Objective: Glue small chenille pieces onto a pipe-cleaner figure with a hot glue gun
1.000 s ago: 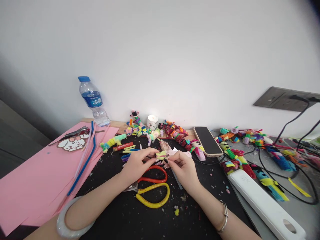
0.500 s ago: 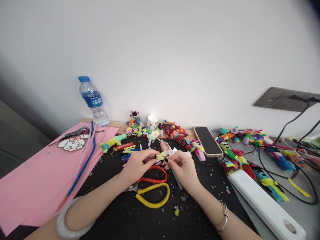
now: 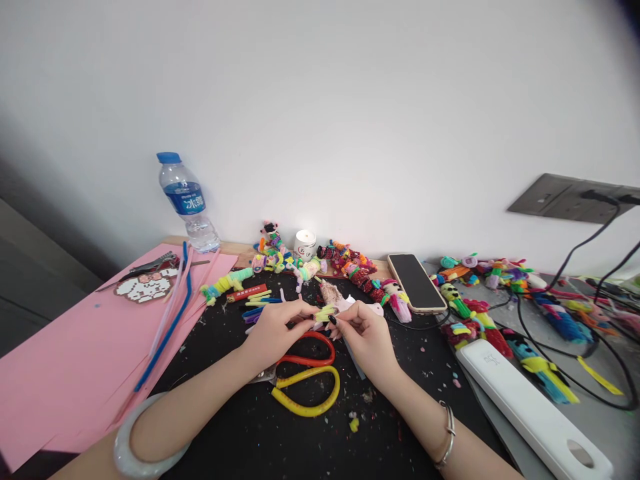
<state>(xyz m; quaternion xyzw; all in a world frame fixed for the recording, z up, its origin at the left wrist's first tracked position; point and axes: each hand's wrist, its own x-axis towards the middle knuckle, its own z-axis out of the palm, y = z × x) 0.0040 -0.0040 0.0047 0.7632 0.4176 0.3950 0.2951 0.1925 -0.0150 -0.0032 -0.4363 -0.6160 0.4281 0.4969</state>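
Observation:
Between my fingertips is a small piece of yellow pipe cleaner (image 3: 325,313), pinched from both sides. My left hand (image 3: 280,330) grips its left end, with thumb and forefinger closed. On the other end, my right hand (image 3: 363,333) pinches with dark-nailed fingers. Scissors with one red and one yellow handle (image 3: 306,392) lie below my hands, their blades partly under my left hand. Cut pipe cleaner pieces (image 3: 254,312) in yellow, blue and purple lie just beyond my left hand. A brownish-pink fuzzy piece (image 3: 330,293) rests behind the fingertips.
A water bottle (image 3: 186,200) stands at the back left beside pink paper (image 3: 65,360) with long pipe cleaners (image 3: 165,333). A phone (image 3: 417,283), pipe cleaner dolls (image 3: 400,300), black cables (image 3: 543,340) and a white elongated device (image 3: 530,407) are on the right. Scraps dot the black mat (image 3: 395,433).
Both hands stay in nearly the same place. The yellow pipe cleaner piece has turned slightly between my fingertips.

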